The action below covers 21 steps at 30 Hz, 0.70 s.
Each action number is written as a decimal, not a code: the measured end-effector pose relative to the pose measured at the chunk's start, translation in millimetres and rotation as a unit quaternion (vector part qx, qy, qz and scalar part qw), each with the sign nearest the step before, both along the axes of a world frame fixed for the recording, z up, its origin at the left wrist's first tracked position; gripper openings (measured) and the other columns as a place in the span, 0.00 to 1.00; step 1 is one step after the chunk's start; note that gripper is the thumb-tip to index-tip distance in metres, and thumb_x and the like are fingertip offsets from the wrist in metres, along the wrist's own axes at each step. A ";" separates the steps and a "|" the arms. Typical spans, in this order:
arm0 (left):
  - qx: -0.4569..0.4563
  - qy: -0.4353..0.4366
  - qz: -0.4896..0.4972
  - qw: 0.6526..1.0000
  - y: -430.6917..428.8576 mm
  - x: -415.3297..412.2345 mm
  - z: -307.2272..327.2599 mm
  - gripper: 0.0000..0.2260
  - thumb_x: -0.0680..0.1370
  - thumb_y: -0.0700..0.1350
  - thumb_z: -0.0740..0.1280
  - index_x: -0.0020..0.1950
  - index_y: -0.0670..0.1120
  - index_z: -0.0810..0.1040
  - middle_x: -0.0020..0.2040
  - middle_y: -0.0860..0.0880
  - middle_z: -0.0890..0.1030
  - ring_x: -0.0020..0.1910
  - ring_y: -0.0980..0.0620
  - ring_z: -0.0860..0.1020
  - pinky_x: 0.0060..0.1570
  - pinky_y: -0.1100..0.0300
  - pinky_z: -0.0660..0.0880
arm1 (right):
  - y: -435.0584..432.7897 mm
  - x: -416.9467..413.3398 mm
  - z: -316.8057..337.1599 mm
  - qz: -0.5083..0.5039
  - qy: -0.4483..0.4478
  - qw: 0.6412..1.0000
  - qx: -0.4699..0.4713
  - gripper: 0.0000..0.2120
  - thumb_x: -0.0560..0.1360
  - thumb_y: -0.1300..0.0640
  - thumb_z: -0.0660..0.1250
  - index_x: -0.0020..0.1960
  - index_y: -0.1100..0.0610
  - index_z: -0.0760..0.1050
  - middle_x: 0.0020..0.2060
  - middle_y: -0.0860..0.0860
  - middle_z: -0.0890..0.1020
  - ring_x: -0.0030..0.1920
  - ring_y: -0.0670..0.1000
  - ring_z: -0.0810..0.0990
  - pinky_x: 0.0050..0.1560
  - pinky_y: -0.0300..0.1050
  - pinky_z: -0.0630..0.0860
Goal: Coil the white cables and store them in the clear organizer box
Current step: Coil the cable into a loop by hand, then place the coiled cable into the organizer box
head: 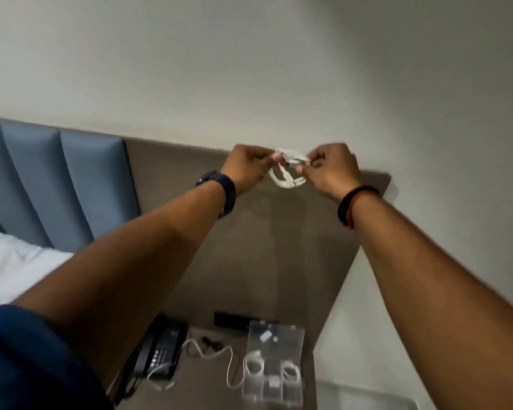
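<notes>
Both my arms are raised high above the nightstand. My left hand (249, 165) and my right hand (329, 170) pinch a small coil of white cable (286, 180) between them, each gripping one side of the loops. Far below stands the clear organizer box (274, 338), lid up, with two white coils (255, 365) in its compartments and a small white adapter near its top. A loose white cable (219, 355) snakes across the nightstand to the left of the box.
A black desk phone (160, 350) sits at the nightstand's left edge, a black flat device (231, 319) behind the box. A blue padded headboard (71, 184) and a white bed are at the left. A brown wall panel (279, 247) rises behind.
</notes>
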State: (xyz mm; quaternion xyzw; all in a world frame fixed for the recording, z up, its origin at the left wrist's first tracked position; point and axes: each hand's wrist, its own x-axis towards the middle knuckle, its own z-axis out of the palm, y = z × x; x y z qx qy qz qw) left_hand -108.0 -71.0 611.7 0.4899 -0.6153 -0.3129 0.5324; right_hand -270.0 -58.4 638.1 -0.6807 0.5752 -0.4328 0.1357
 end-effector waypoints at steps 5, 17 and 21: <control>0.052 -0.069 0.006 0.996 -0.2 0.5 -83.6 0.09 0.75 0.45 0.70 0.49 0.40 0.84 0.35 0.43 0.81 0.31 0.56 0.74 0.36 0.60 0.76 | -14.4 -11.0 -79.4 0.070 -0.020 0.985 0.158 0.07 0.65 0.59 0.78 0.38 0.61 0.82 0.29 0.51 0.78 0.29 0.46 0.72 0.34 0.42 0.70; 0.324 -0.076 0.001 0.943 -16.9 3.2 -421.2 0.05 0.70 0.40 0.75 0.45 0.44 0.85 0.41 0.46 0.85 0.38 0.56 0.78 0.44 0.58 0.79 | -33.3 -11.0 -419.3 0.030 -0.109 0.905 0.409 0.05 0.67 0.66 0.75 0.43 0.64 0.83 0.31 0.55 0.82 0.28 0.46 0.78 0.29 0.32 0.76; 0.399 -0.045 -0.016 0.916 -24.8 -3.0 -547.3 0.05 0.71 0.37 0.73 0.45 0.44 0.85 0.44 0.40 0.85 0.36 0.55 0.79 0.46 0.55 0.80 | -39.9 -11.7 -548.2 -0.005 -0.151 0.883 0.445 0.06 0.67 0.70 0.74 0.43 0.66 0.83 0.33 0.56 0.82 0.32 0.50 0.80 0.34 0.40 0.81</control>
